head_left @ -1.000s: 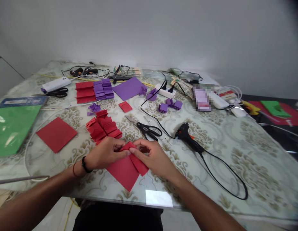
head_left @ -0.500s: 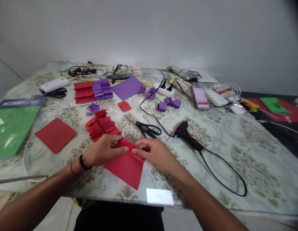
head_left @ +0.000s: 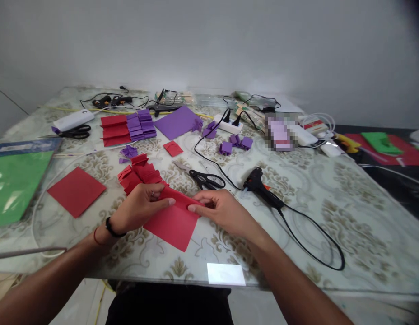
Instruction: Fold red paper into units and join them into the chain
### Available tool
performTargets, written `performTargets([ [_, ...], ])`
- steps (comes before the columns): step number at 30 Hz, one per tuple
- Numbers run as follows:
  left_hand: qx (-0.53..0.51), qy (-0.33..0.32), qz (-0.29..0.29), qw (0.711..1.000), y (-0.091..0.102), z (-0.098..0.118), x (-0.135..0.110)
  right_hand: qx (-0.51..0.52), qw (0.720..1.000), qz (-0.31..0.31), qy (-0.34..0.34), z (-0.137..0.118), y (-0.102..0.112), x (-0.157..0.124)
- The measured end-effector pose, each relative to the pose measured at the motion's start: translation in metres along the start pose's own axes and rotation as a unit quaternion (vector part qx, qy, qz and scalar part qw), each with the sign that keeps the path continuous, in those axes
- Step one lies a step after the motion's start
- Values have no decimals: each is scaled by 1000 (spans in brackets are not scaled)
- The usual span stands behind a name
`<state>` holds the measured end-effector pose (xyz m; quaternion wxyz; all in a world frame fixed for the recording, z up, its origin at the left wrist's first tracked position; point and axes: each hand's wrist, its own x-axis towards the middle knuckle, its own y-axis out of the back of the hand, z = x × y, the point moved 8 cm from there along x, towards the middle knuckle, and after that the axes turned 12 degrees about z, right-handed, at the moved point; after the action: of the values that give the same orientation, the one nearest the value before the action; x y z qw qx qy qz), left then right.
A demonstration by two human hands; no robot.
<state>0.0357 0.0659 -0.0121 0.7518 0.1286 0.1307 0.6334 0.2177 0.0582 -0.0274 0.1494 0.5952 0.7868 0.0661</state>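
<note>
A red paper sheet (head_left: pixel 172 221) lies on the patterned table in front of me, its far edge folded over. My left hand (head_left: pixel 140 207) pinches that folded edge on the left, fingers closed on the paper. Over on the right end of the fold, my right hand (head_left: pixel 219 210) grips the same sheet between thumb and fingers. Just beyond my left hand sits a pile of folded red pieces (head_left: pixel 140 174). Black scissors (head_left: pixel 206 179) lie right behind my hands.
A black glue gun (head_left: pixel 262 188) with a looping cable lies to the right. A flat red square (head_left: pixel 76 190) and a green sheet (head_left: pixel 11 185) lie left. Further back are purple and red folded stacks (head_left: pixel 128 127), a purple sheet (head_left: pixel 177 122), a power strip (head_left: pixel 228 127) and cables.
The red sheet has been laid flatter and its far edge folded into a straight strip. Both hands have shifted slightly away from me along that fold.
</note>
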Motion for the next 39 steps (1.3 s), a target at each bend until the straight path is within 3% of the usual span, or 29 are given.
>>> performTargets([
  [7, -34, 53, -22, 998, -9, -7, -2, -18, 1000, 5, 20, 3, -6, 0],
  [15, -6, 59, -108, 992, -34, -8, -12, -19, 999, 25, 37, -3, -17, -1],
  [29, 18, 70, -145, 987, -38, -14, -15, 25, 996, 4, 90, -8, -26, -3],
  [39, 8, 40, -120, 992, -35, -11, -14, 43, 996, 13, 75, -7, -26, -2],
])
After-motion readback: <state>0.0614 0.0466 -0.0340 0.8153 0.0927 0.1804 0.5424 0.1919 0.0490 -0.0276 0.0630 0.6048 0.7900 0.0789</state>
